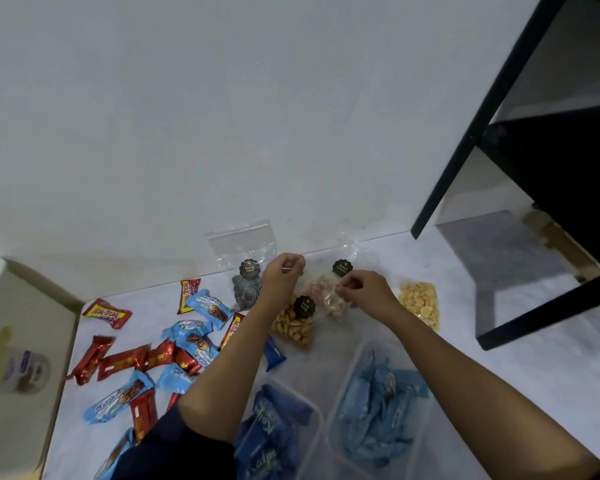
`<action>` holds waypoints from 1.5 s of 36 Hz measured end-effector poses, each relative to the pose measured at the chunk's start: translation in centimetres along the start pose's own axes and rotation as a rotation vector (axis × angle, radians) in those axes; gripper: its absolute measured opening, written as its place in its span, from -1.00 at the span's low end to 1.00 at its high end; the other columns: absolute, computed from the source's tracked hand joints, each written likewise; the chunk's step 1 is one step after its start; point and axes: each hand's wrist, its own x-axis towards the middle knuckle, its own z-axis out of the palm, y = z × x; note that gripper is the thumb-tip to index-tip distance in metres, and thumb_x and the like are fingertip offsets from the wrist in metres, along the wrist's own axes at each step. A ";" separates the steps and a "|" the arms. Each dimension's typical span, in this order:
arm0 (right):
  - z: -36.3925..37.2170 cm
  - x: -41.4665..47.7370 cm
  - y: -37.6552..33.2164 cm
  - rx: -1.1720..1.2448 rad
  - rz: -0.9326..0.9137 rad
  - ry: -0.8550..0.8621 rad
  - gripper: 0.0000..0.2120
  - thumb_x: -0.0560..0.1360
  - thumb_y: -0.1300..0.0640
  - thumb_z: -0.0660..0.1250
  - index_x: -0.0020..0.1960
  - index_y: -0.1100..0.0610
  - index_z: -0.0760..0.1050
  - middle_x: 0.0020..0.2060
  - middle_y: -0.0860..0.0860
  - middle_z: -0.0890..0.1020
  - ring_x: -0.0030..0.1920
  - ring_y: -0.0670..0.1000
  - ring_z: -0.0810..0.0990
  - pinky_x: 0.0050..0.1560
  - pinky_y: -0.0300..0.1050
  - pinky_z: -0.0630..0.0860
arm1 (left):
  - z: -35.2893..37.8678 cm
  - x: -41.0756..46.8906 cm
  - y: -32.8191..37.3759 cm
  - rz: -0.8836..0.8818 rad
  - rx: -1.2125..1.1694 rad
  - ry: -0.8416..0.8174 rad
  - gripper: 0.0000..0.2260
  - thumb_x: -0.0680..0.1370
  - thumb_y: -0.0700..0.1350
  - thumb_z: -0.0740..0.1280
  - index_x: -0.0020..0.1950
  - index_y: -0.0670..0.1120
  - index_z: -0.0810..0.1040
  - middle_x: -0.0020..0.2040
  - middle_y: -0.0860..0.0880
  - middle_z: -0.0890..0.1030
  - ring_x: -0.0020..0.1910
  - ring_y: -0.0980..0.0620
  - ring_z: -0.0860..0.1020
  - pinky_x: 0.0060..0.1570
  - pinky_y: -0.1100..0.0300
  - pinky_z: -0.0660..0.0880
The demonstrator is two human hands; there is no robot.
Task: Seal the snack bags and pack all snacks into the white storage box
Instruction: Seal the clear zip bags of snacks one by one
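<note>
Both hands worked the clear snack bag (328, 294) of pale crackers: left hand (280, 277) and right hand (362, 289) fingers pinched its open top between them on the bench (378, 258). Sealing was apparently underway; pressing the strip shut likely comes next.

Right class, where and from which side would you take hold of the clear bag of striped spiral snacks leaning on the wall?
Grip the spiral snack bag by its empty, flat top flap, coming from above and in front. The snacks sit low, so the top pinches flat, and the wall blocks the back.
</note>
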 end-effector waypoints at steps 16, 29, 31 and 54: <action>-3.2 -1.5 -6.8 0.372 -0.275 0.025 -0.97 0.43 0.35 0.39 -0.16 0.28 0.54 -0.40 0.10 0.50 -0.47 -0.13 0.47 -0.34 -0.32 0.49 | -4.3 -3.4 5.5 0.203 -0.382 0.106 -0.88 0.51 -0.25 0.33 0.00 -0.25 0.59 -0.15 -0.10 0.65 -0.19 0.17 0.64 -0.03 0.35 0.55; -3.5 -2.3 -12.1 0.070 -0.460 -0.011 -0.86 0.45 0.26 0.39 -0.25 0.09 0.51 -0.36 -0.10 0.48 -0.36 -0.17 0.39 -0.24 -0.38 0.39 | -5.2 -4.0 8.7 0.306 -0.267 0.319 -0.93 0.55 -0.19 0.28 -0.09 -0.13 0.56 -0.23 -0.01 0.61 -0.18 0.09 0.58 -0.11 0.39 0.49; -3.4 -2.4 -12.8 0.045 -0.489 -0.002 -0.87 0.46 0.27 0.37 -0.24 0.12 0.51 -0.36 -0.10 0.47 -0.36 -0.18 0.38 -0.26 -0.41 0.35 | -5.4 -4.1 8.9 0.327 -0.245 0.343 -0.92 0.56 -0.18 0.27 -0.09 -0.11 0.55 -0.24 0.01 0.60 -0.18 0.10 0.57 -0.13 0.43 0.48; -1.4 -3.6 -16.8 -0.143 -0.607 -0.047 -0.91 0.46 0.16 0.34 -0.22 0.09 0.55 -0.23 0.07 0.61 -0.18 0.04 0.53 -0.02 0.07 0.52 | -8.2 -6.0 10.2 0.374 -0.213 0.323 -0.91 0.56 -0.19 0.28 -0.10 -0.16 0.56 -0.23 -0.02 0.63 -0.19 0.09 0.63 -0.02 0.22 0.55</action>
